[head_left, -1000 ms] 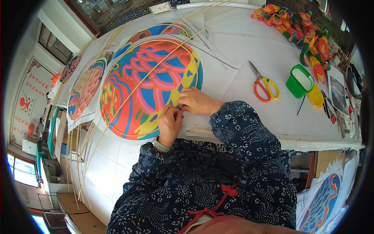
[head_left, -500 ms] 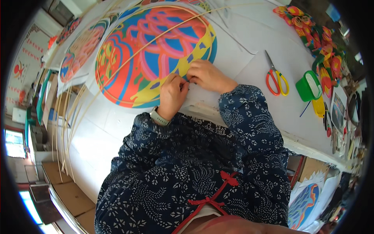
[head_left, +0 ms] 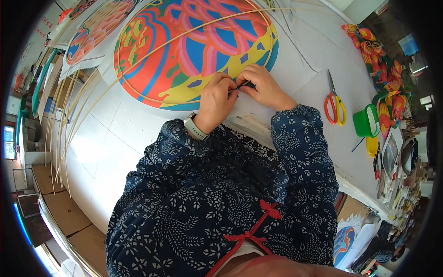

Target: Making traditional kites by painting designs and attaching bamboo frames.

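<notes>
At the near edge of a large round painted sheet (head_left: 152, 51), my two hands meet with fingertips together. My left hand (head_left: 216, 99) is closed in a pinch, a watch on its wrist. Just to its right, my right hand (head_left: 264, 90) pinches too. Between the fingertips shows a small dark bit, too hidden to name. A thin bamboo hoop (head_left: 138, 96) lies around the sheet just inside its rim, and its near part passes toward my fingers. Across the sheet runs a long bamboo strip (head_left: 184, 35).
Scissors (head_left: 341, 111) with red and yellow handles lie to the right on the white table (head_left: 318, 143). Beyond them stand a green container (head_left: 363, 123) and a heap of colourful ornaments (head_left: 392, 87). Several bamboo strips (head_left: 62, 120) hang past the left edge, above cardboard boxes (head_left: 69, 212).
The view has shifted, so the sheet and table appear higher and the hands farther right. Both hands stay together, pinching at the sheet's near edge; the dark bit between them shows more.
</notes>
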Action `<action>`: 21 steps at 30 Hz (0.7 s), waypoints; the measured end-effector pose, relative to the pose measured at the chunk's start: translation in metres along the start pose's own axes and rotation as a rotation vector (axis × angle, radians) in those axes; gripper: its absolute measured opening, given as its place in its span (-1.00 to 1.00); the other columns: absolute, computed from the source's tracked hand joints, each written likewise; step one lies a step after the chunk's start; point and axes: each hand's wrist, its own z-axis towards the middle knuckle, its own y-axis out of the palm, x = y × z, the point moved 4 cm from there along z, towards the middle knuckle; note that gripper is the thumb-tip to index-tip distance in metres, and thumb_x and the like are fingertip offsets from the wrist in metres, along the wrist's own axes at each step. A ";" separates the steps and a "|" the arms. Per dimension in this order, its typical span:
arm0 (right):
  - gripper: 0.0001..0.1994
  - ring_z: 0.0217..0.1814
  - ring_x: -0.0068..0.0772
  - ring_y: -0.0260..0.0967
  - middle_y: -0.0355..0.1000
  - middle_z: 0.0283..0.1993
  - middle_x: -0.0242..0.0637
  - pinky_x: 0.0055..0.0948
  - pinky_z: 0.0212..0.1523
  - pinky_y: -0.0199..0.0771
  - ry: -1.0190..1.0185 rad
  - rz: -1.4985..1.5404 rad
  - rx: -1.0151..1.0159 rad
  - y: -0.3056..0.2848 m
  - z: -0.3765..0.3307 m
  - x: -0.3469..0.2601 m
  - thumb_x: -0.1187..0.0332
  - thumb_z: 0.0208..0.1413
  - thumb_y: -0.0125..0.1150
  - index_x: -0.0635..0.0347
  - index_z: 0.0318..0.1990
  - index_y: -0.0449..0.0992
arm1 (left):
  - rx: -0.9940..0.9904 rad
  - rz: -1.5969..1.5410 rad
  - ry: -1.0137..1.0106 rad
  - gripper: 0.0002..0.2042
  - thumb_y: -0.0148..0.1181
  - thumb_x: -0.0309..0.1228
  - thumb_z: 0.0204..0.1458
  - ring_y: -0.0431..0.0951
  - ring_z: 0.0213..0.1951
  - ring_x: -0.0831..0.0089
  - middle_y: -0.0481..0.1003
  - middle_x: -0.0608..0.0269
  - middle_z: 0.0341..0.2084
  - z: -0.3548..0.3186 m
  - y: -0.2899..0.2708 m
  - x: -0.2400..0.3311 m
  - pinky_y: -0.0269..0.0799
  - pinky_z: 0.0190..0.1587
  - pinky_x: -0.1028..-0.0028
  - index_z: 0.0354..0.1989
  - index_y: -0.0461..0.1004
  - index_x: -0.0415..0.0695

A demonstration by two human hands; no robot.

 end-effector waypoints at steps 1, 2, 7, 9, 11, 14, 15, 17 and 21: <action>-0.83 -0.10 -0.19 0.32 0.38 -0.30 -0.33 -0.27 -0.07 0.28 0.007 -0.007 -0.009 0.001 0.001 0.000 0.52 -0.14 0.29 0.16 -0.33 0.48 | 0.003 -0.004 -0.005 -0.84 0.25 -0.69 -0.24 0.51 -0.40 0.10 0.46 0.08 -0.37 0.000 0.000 -0.001 0.44 -0.38 0.26 -0.44 0.46 -0.25; -0.84 -0.09 -0.20 0.32 0.39 -0.31 -0.35 -0.25 -0.05 0.27 0.014 -0.014 -0.017 0.002 0.002 0.001 0.50 -0.13 0.28 0.14 -0.34 0.49 | 0.005 0.004 -0.002 -0.85 0.25 -0.67 -0.23 0.51 -0.41 0.10 0.46 0.09 -0.37 0.000 0.000 -0.001 0.43 -0.38 0.26 -0.44 0.46 -0.25; -0.87 -0.08 -0.21 0.32 0.39 -0.32 -0.36 -0.22 -0.03 0.26 0.005 -0.105 -0.019 0.003 0.006 0.000 0.45 -0.12 0.28 0.12 -0.36 0.50 | 0.014 0.053 0.044 -0.89 0.26 -0.63 -0.21 0.50 -0.42 0.08 0.45 0.11 -0.42 0.004 0.000 0.001 0.42 -0.39 0.23 -0.47 0.47 -0.24; -0.87 -0.08 -0.20 0.31 0.38 -0.31 -0.34 -0.24 -0.04 0.27 0.016 -0.094 -0.026 0.003 0.006 -0.001 0.47 -0.12 0.28 0.14 -0.36 0.49 | 0.013 0.071 0.064 -0.90 0.26 -0.61 -0.20 0.49 -0.42 0.08 0.44 0.11 -0.43 0.005 -0.001 0.001 0.41 -0.39 0.23 -0.48 0.47 -0.24; -0.86 -0.07 -0.18 0.30 0.38 -0.30 -0.29 -0.27 -0.05 0.28 0.033 -0.084 -0.033 0.002 0.005 -0.001 0.50 -0.13 0.29 0.18 -0.37 0.47 | -0.035 0.089 0.048 -0.91 0.27 -0.60 -0.17 0.51 -0.45 0.12 0.46 0.11 -0.42 0.007 0.000 -0.001 0.41 -0.40 0.28 -0.46 0.50 -0.26; -0.86 -0.07 -0.17 0.30 0.38 -0.30 -0.29 -0.27 -0.05 0.29 0.056 -0.077 -0.041 0.001 0.004 -0.001 0.51 -0.13 0.28 0.20 -0.37 0.47 | -0.067 0.097 0.039 -0.92 0.28 -0.60 -0.16 0.52 -0.47 0.15 0.46 0.11 -0.43 0.008 0.000 -0.002 0.41 -0.41 0.31 -0.46 0.52 -0.27; -0.87 -0.07 -0.17 0.30 0.38 -0.30 -0.28 -0.27 -0.04 0.30 0.067 -0.074 -0.046 0.001 0.004 -0.001 0.52 -0.13 0.28 0.20 -0.37 0.48 | -0.072 0.094 0.035 -0.92 0.28 -0.60 -0.16 0.52 -0.47 0.15 0.46 0.11 -0.43 0.008 -0.001 -0.002 0.41 -0.41 0.31 -0.46 0.52 -0.27; -0.87 -0.07 -0.17 0.30 0.37 -0.30 -0.28 -0.27 -0.04 0.30 0.081 -0.069 -0.054 -0.002 0.004 0.000 0.52 -0.13 0.27 0.21 -0.37 0.48 | -0.077 0.091 0.033 -0.92 0.28 -0.60 -0.16 0.52 -0.47 0.15 0.46 0.11 -0.44 0.008 -0.001 -0.002 0.40 -0.41 0.31 -0.46 0.51 -0.27; -0.88 -0.08 -0.17 0.31 0.38 -0.29 -0.27 -0.27 -0.03 0.31 0.098 -0.077 -0.069 -0.005 0.003 0.002 0.54 -0.12 0.25 0.22 -0.36 0.49 | -0.090 0.083 0.012 -0.92 0.28 -0.60 -0.16 0.52 -0.46 0.16 0.45 0.11 -0.44 0.008 -0.002 -0.003 0.40 -0.41 0.31 -0.47 0.51 -0.28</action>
